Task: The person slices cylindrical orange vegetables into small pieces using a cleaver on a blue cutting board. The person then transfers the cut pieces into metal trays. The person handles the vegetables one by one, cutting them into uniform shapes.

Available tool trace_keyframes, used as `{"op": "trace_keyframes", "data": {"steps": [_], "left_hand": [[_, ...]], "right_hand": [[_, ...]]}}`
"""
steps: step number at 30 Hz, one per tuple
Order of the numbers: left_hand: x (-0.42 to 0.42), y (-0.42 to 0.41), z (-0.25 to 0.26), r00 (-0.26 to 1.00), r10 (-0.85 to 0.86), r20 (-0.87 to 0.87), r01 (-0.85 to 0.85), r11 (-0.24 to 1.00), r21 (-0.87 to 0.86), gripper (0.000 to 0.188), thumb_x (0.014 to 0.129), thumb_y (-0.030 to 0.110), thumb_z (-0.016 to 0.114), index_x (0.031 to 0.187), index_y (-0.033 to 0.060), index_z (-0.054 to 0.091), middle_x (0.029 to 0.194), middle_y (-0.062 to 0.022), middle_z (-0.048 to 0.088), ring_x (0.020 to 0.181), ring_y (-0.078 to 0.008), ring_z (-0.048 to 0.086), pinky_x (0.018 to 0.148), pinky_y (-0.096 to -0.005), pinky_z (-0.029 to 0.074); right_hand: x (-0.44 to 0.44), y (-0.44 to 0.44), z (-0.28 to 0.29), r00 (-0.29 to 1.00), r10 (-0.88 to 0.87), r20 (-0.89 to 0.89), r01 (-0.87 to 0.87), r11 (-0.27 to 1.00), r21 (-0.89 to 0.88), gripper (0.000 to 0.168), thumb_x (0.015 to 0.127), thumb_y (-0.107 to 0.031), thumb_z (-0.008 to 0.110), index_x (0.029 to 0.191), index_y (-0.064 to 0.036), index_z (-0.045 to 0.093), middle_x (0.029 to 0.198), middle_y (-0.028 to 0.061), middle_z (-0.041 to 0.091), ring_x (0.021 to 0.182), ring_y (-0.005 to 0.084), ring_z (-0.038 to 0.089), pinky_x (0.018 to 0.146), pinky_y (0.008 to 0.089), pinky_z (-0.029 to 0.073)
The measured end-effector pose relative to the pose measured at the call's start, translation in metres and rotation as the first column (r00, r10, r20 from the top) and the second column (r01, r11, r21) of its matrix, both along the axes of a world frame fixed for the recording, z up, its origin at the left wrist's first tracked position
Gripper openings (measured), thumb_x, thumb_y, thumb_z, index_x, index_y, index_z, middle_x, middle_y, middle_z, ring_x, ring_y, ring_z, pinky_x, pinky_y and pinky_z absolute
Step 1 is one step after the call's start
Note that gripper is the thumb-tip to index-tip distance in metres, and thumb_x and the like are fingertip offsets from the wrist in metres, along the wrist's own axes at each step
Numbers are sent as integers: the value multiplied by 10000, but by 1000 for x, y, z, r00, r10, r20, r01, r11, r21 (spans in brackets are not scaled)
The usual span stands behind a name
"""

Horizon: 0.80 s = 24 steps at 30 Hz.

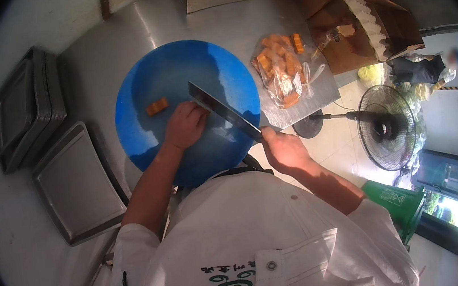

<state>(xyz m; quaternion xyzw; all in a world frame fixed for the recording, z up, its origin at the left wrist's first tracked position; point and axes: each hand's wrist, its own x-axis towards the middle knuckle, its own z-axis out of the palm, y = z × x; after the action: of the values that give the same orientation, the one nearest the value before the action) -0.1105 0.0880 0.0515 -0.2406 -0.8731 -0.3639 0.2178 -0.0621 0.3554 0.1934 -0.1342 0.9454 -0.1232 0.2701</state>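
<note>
A round blue cutting board [196,155] lies on a steel worktable before me. My right hand [284,147] grips the handle of a cleaver [225,111], whose long blade slants up and left over the board. Just left of the blade is my left hand [186,124], its fingers curled down near the edge; whether something is under them is hidden. One orange-brown ridged food block [157,106] rests on the board, left of that hand. Right of the board, a clear plastic bag [282,70] holds many similar blocks, with another block [298,43] at its upper right edge.
Stacked metal trays [29,107] and a single metal tray [82,186] are at the left. An opened cardboard box [338,22] stands at the back right. Beyond the table are a pedestal fan [386,128], a green bin [399,203] and another person [421,70].
</note>
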Motion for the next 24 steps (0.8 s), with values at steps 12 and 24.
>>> {"op": "trace_keyframes", "data": {"steps": [12, 24], "left_hand": [[-1, -3, -5, 1000, 1, 16, -1, 999, -40, 166, 773, 39, 748, 928, 49, 690, 1004, -107, 636, 927, -309, 622, 824, -395, 530], [-3, -1, -1, 999, 28, -18, -29, 998, -51, 133, 772, 64, 722, 899, 50, 686, 987, -113, 636, 920, -322, 620, 819, -395, 527]], "right_hand": [[-2, -6, 6, 999, 52, -13, -53, 998, -35, 199, 939, -97, 464, 1109, -6, 509, 876, 260, 685, 828, 444, 684, 732, 525, 539], [-30, -41, -46, 999, 8, -53, -12, 998, -64, 193, 984, -191, 477, 1115, -49, 487, 845, 248, 674, 835, 463, 659, 735, 556, 508]]}}
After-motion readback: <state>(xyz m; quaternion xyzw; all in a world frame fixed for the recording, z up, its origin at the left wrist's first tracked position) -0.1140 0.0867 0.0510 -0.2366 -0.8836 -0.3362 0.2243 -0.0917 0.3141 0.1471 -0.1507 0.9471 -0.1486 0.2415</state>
